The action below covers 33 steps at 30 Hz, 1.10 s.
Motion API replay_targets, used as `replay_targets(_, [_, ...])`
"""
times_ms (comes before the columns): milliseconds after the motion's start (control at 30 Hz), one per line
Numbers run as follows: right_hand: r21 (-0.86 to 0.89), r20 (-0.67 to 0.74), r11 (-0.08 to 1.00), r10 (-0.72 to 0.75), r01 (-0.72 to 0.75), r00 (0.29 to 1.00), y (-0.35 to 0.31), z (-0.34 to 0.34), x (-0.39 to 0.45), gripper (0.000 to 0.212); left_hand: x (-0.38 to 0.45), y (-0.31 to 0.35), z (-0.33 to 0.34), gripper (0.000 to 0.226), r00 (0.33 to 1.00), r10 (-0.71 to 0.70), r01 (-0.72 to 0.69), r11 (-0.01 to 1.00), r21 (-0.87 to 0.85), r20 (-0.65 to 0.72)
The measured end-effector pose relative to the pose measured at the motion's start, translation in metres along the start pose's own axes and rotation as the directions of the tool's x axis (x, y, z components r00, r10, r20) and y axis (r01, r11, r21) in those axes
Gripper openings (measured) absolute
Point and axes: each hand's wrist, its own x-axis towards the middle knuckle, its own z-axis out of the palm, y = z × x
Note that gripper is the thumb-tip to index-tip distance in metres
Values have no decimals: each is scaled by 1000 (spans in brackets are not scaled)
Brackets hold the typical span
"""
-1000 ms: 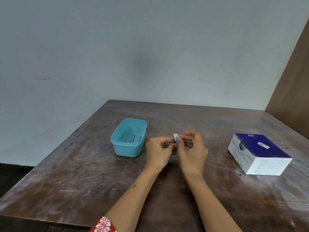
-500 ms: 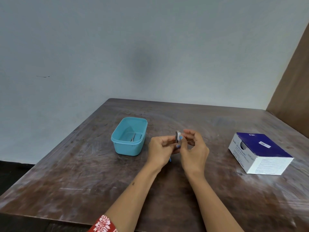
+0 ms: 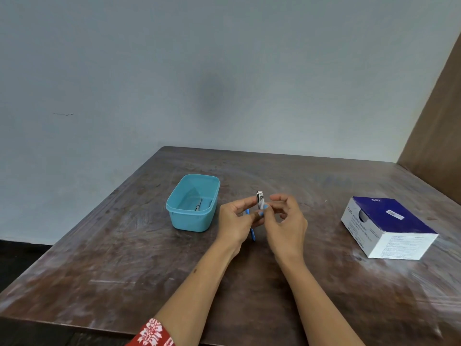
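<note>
A small silver nail clipper [image 3: 259, 197] stands upright above the table between my two hands. My left hand [image 3: 234, 221] grips its lower end with curled fingers. A thin blue stick [image 3: 253, 234] pokes down below that hand, and its upper part is hidden. My right hand [image 3: 287, 223] pinches a small white pad [image 3: 262, 204] against the side of the clipper with thumb and forefinger. Its other fingers curl loosely away from the clipper.
A turquoise plastic tub [image 3: 192, 221] stands left of my hands with thin metal tools [image 3: 198, 205] in it. A blue and white cardboard box [image 3: 389, 228] lies at the right. The worn brown table [image 3: 124, 270] meets a wall behind and a wooden panel at the right.
The clipper's metal tip now shows above my fingers, where the white pad covered it a second ago. The pad sits lower on the clipper. My right fingers have spread a little.
</note>
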Motion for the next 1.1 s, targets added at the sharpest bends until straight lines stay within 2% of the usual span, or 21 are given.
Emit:
replay_targets(133, [45,-58,999,21,-18,998,-1,-3,2,21,-4,0,3,36,998,-39,38,999,12,56])
replay_targets(300, [34,31,998,55,-56,998,2,0,1,23,-1,2,0,38,999,-36,36,999,-17,3])
replay_targets(400, [104,20,992,74,-75,997,2,-1,2,15,-3,2,1,38,999,-40,41,999,-27,17])
replay_targets(533, [84,99,995,48,-56,994,1,-1,2,18,-2,3,0,30,999,-34,34,999,12,11])
replay_targets(667, [54,107,997,48,-54,993,3,-1,3,21,-2,6,1,20,996,-87,86,995,-48,-19])
replay_targets(733, [47,117,998,39,-45,992,3,-2,3,24,-1,6,0,12,994,-96,94,995,-26,-51])
replay_targets(933, [-27,115,1000,5,-1,993,3,-3,4,30,2,5,-2,30,992,79,-68,991,114,-100])
replay_targets(1100, [-83,144,995,-40,53,989,2,-3,3,32,0,7,-1,26,983,156,-140,977,160,-93])
